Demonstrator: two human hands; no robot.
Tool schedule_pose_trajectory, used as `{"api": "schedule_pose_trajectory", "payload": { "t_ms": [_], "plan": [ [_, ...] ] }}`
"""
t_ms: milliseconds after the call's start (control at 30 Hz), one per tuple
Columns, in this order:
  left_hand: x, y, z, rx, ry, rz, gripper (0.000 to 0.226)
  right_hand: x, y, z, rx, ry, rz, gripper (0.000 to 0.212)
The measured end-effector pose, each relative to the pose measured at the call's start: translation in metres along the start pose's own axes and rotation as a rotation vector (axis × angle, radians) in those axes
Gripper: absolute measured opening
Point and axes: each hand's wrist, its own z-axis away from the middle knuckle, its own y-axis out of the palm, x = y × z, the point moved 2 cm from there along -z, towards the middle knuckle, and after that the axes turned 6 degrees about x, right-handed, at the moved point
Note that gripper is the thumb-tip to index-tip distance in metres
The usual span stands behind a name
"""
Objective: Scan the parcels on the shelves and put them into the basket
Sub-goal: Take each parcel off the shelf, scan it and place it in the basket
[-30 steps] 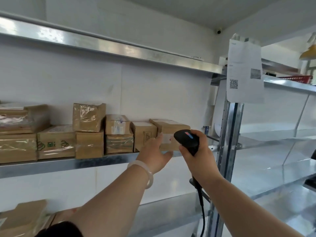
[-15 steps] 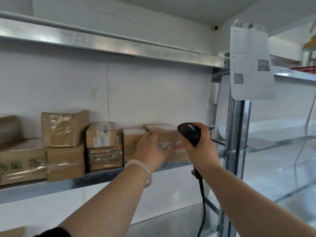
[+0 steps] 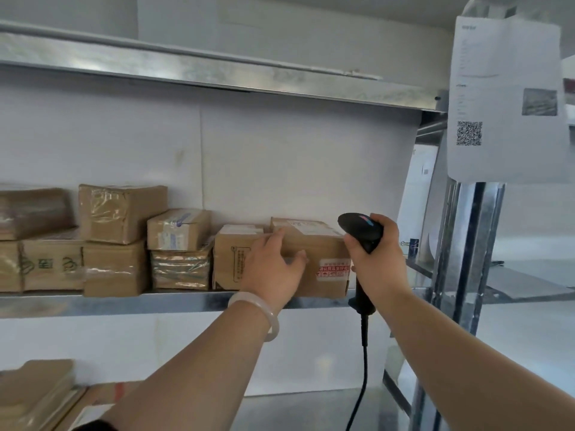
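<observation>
A row of brown cardboard parcels stands on the middle metal shelf (image 3: 186, 301). The rightmost parcel (image 3: 323, 244) carries a white label on top and a red-and-white sticker on its front. My left hand (image 3: 272, 265) lies against that parcel's front left corner, fingers reaching over its top edge and thumb on its front face. My right hand (image 3: 378, 259) grips a black corded barcode scanner (image 3: 361, 231) just right of the same parcel, its head level with the parcel's top. No basket is in view.
A second parcel (image 3: 231, 259) stands directly left of the touched one, with stacked parcels (image 3: 124, 213) further left. More parcels (image 3: 34, 393) lie on the lower shelf at bottom left. A steel upright (image 3: 466, 244) with a paper notice (image 3: 504, 101) stands to the right.
The view has drawn nearer to the shelf. My left hand has settled onto the rightmost parcel's corner, and the scanner has stayed beside that parcel.
</observation>
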Motion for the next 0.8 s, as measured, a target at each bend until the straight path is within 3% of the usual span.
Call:
{"api": "schedule_pose_trajectory", "payload": {
  "t_ms": [367,633,767,800],
  "plan": [
    [-0.02,0.002,-0.027,-0.013,-0.23,0.048,0.062,-0.009,-0.005,-0.039,0.081,0.058,-0.114,0.053],
    [-0.022,0.006,-0.018,-0.023,-0.227,0.288,0.027,-0.015,0.006,-0.033,0.14,0.066,-0.165,0.054],
    [-0.022,0.011,-0.004,-0.02,-0.184,0.378,0.031,-0.017,-0.008,-0.017,0.091,0.04,-0.238,0.052],
    [-0.025,0.012,0.001,-0.007,-0.184,0.372,0.045,-0.017,-0.012,-0.011,0.081,0.02,-0.244,0.051]
  ]
}}
